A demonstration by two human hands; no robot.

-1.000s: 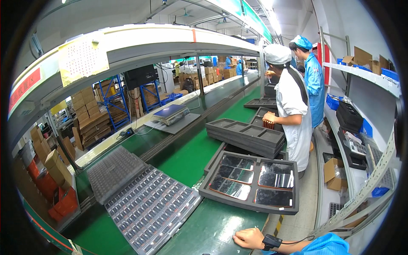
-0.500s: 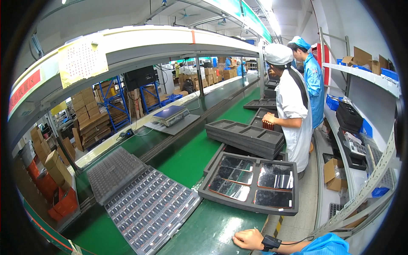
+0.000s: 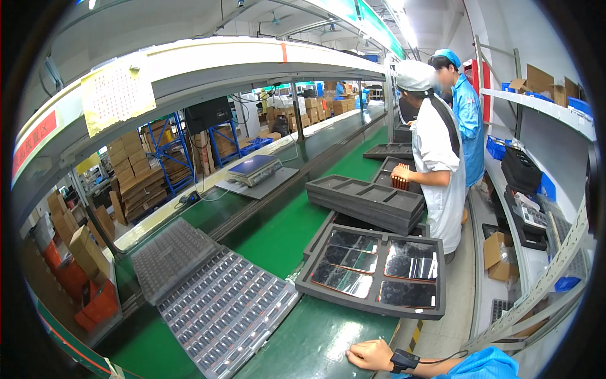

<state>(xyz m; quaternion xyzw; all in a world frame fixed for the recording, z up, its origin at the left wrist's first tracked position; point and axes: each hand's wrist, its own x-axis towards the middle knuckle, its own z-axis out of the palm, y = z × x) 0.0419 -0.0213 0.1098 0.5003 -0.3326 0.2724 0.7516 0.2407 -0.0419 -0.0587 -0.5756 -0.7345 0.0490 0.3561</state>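
Note:
My right hand (image 3: 371,355) rests on the near edge of the green workbench (image 3: 322,331), fingers curled in and closed, with nothing seen in them. A black band with a small box and a cable circles that wrist, below a blue sleeve. Just beyond the hand lies a black foam tray (image 3: 363,300) holding several dark, glossy flat screen panels (image 3: 409,268) in its compartments. To the left is a clear plastic blister tray (image 3: 230,309) filled with rows of small dark parts. A second, greyish blister tray (image 3: 170,256) overlaps its far side. My left hand is out of view.
Stacked foam trays (image 3: 366,205) stand beyond the panels. A co-worker in white (image 3: 435,151) holds copper-coloured pieces (image 3: 400,177); another person in blue (image 3: 468,120) stands behind. A scale (image 3: 254,170) sits across the green belt (image 3: 278,221). Shelving (image 3: 536,107) lines the right.
The person in blue at the back has turned the head toward the co-worker in white. The view has shifted slightly; my right hand stays in place on the bench.

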